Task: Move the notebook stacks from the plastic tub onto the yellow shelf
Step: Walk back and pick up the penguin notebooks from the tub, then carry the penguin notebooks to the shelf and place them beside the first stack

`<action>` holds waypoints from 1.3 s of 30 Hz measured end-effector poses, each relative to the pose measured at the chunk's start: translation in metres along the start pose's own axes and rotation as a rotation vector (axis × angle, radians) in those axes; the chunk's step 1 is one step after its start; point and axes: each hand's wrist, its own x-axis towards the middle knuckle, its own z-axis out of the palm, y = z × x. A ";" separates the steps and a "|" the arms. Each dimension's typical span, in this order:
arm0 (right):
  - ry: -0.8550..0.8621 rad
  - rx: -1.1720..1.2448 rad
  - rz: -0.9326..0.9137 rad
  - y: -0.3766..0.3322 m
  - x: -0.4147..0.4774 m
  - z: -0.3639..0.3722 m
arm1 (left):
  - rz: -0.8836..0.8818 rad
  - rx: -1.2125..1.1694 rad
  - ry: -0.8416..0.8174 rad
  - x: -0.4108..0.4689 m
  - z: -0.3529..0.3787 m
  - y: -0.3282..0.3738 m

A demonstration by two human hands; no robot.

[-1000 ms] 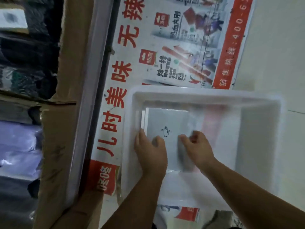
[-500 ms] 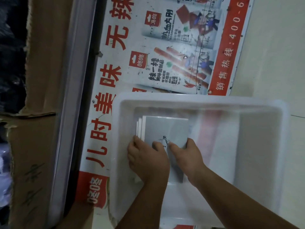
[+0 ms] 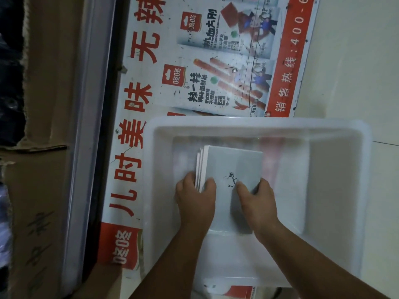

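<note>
A translucent white plastic tub (image 3: 336, 190) stands on the floor below me. Inside it is a stack of grey notebooks (image 3: 235, 162); the top cover bears a small penguin drawing, and white page edges fan out along the stack's left side. My left hand (image 3: 195, 199) grips the stack's left edge, fingers under it and thumb on the cover. My right hand (image 3: 257, 201) grips the right edge the same way. The stack looks tilted, its near end raised off the tub floor. The yellow shelf is out of view.
A red-and-white printed poster (image 3: 194, 67) lies on the floor under and beyond the tub. A cardboard box (image 3: 43, 169) and a pale metal rail (image 3: 86, 147) run along the left. Pale floor tiles (image 3: 356, 61) lie to the right.
Both hands have slid from the top of the stack to its two side edges and closed on it. The stack's near end has come up a little.
</note>
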 end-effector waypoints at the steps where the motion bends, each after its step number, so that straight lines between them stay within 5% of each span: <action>1: -0.006 0.000 0.007 0.000 0.000 -0.002 | 0.002 -0.001 -0.019 0.000 -0.001 0.000; 11: -0.093 0.002 0.030 -0.003 -0.005 -0.015 | 0.003 -0.112 -0.174 -0.007 -0.007 0.000; 23: -0.216 0.167 -0.312 -0.062 -0.099 -0.115 | 0.117 -0.324 -0.416 -0.078 -0.099 0.084; 39: -0.194 0.243 -0.482 -0.205 -0.410 -0.281 | 0.351 -0.399 -0.405 -0.331 -0.347 0.192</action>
